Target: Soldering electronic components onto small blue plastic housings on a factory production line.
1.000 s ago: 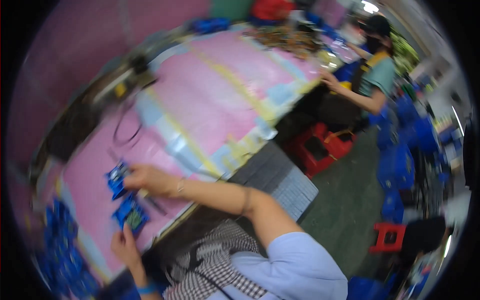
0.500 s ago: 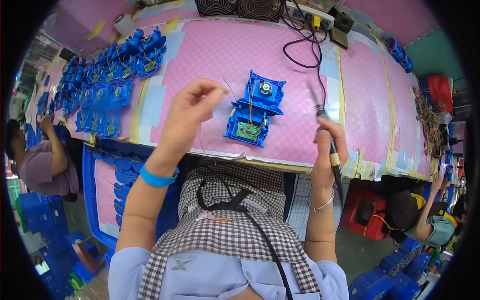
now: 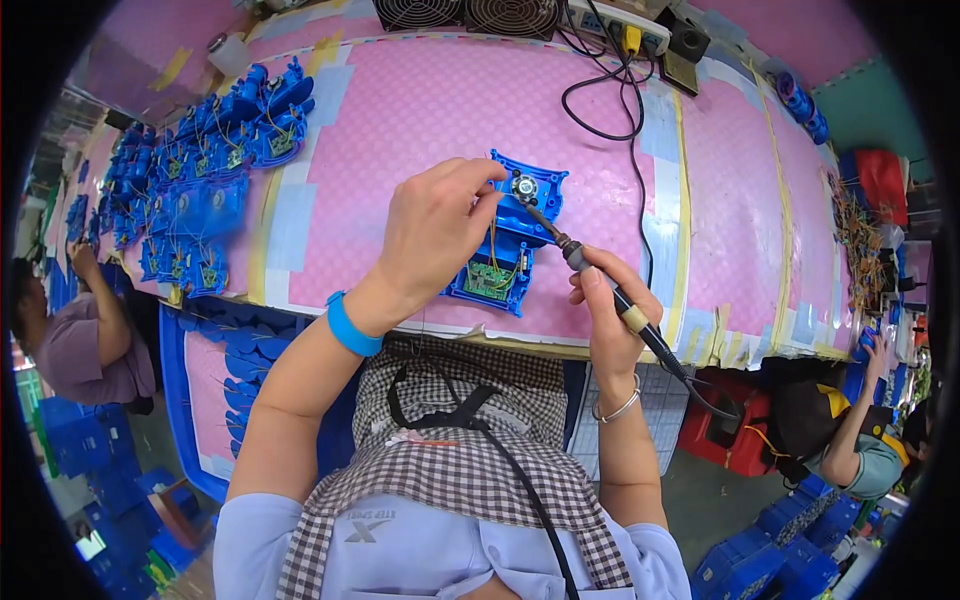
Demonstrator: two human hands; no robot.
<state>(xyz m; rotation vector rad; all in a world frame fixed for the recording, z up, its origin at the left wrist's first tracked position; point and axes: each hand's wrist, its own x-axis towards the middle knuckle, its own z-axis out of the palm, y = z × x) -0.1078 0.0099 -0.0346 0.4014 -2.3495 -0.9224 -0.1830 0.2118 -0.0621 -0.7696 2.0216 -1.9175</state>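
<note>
In the head view, the left hand (image 3: 432, 230) reaches over the near part of the surface (image 3: 390, 110), its thumb and forefinger brought close together; whether they pinch a fine strand is too small to tell. Just past these fingertips, to their right, is a round metal-centred part (image 3: 524, 186) set in the upper half of an opened blue casing (image 3: 548, 190). The casing's lower half lies to the right of the left wrist and carries a green circuit board (image 3: 488, 280), with thin wires (image 3: 493, 236) running up from it toward the upper half.

The right hand (image 3: 612, 305) is clamped on a soldering iron (image 3: 635, 320). The iron slants up and left out of this grip, its tip at the lower edge of the round part, near the left fingertips; whether it touches is unclear. The iron's cord trails off below and right of the right hand.

Well left of the left hand stand rows of similar blue casings (image 3: 205, 195). Beyond the right hand, farther up, are a looped black cable (image 3: 645, 190) and a white power strip (image 3: 650, 38).
</note>
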